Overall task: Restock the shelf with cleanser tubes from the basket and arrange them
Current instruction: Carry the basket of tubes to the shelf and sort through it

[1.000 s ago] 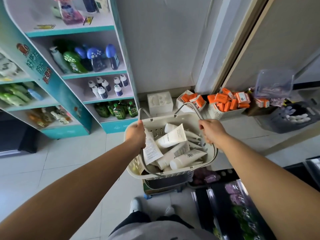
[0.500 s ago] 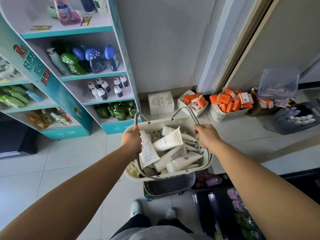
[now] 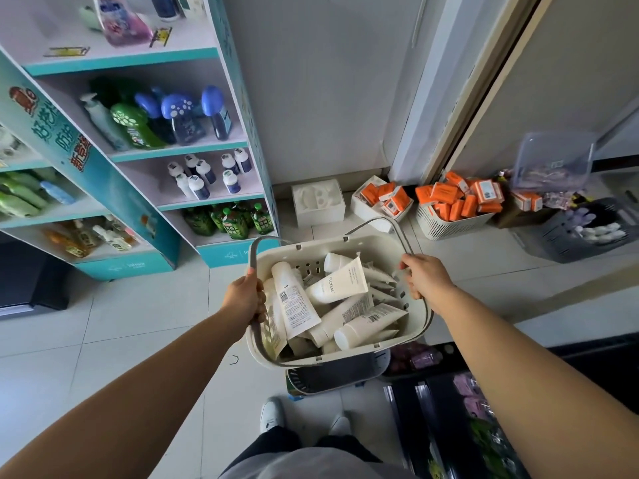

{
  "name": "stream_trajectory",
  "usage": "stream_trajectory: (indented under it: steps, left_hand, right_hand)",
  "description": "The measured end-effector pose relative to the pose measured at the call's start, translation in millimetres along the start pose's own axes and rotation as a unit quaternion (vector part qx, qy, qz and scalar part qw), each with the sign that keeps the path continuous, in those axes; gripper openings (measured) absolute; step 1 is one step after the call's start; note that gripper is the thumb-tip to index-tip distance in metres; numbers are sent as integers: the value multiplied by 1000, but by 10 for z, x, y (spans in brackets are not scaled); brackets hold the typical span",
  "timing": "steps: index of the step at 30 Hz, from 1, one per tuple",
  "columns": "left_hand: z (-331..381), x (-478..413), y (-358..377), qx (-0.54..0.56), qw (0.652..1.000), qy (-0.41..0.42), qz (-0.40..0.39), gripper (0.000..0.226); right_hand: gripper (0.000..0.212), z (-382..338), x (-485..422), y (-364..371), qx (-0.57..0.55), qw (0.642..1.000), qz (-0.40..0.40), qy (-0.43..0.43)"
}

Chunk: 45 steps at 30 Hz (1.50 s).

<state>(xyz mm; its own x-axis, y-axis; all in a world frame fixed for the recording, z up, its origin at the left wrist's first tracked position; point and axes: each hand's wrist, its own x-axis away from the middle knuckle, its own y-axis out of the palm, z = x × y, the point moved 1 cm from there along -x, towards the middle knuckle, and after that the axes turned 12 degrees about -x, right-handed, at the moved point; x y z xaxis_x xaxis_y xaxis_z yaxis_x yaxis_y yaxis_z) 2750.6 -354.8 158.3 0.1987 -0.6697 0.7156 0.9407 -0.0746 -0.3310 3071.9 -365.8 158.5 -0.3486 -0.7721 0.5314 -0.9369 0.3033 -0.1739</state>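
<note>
head: left hand (image 3: 242, 299), right hand (image 3: 426, 276) grip basket (image 3: 304, 251)

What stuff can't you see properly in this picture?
Head view:
- Lower tubes: buried under the top ones in the basket.
- Tube print: too small to read.
- Dark basket: mostly hidden beneath the white one.
- Top-shelf bottles: cut off by the upper edge.

Lower cleanser tubes (image 3: 300, 344) lie buried under others, and the upper edge cuts off the top shelf's bottles (image 3: 121, 23).
</note>
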Motion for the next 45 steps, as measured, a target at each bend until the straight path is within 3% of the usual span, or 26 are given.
stream_trajectory:
  steps: [5,11,15,19,22,24,26,28,30,32,35,37,39,41,45]
  left_hand:
    - [-149,-119,-179,-198,978,33,52,49]
    - [-289,-206,-235,-273,956,59,92,36]
    - [-338,-211,-225,-297,947,66,104,38]
    - [-314,-208,-208,-341,931,70,114,42]
    - [-267,-179,-175,-386,909,75,139,45]
    - [-199,-124,-124,-426,872,150,192,47]
    - [-101,-69,-14,-432,841,247,213,47]
    - [-2,-68,143,-425,847,269,173,47]
    - [43,-118,285,-443,858,236,112,53]
    - [32,-156,384,-524,817,232,64,63]
    - [-61,-180,450,-677,674,295,23,74]
    - [-171,-206,473,-730,603,320,-29,81]
    - [-285,-246,498,-747,573,329,-71,90]
    - [-355,-267,540,-755,556,340,-63,91]
    - [-419,-256,599,-735,577,354,-44,80]
  right_hand:
    - [28,170,-75,-16,164,981,78,-63]
    - [47,312,-82,-61,331,939,90,-23]
    - [61,478,-68,-62,267,963,29,29]
    - [65,504,-40,-76,218,975,29,33]
    - [53,412,39,-44,231,963,110,-78]
    - [34,315,150,14,196,944,159,-213]
    - [22,256,231,100,163,929,150,-297]
    - [19,251,244,224,132,943,97,-289]
    - [19,275,233,371,113,967,39,-223]
    - [27,313,231,516,102,983,-19,-153]
    - [42,371,252,686,92,988,-71,-100]
    - [47,398,258,752,116,986,-65,-97]
    - [47,419,262,789,138,983,-42,-114]
    - [46,443,265,801,135,982,-20,-134]
    - [52,480,305,820,103,987,36,-120]
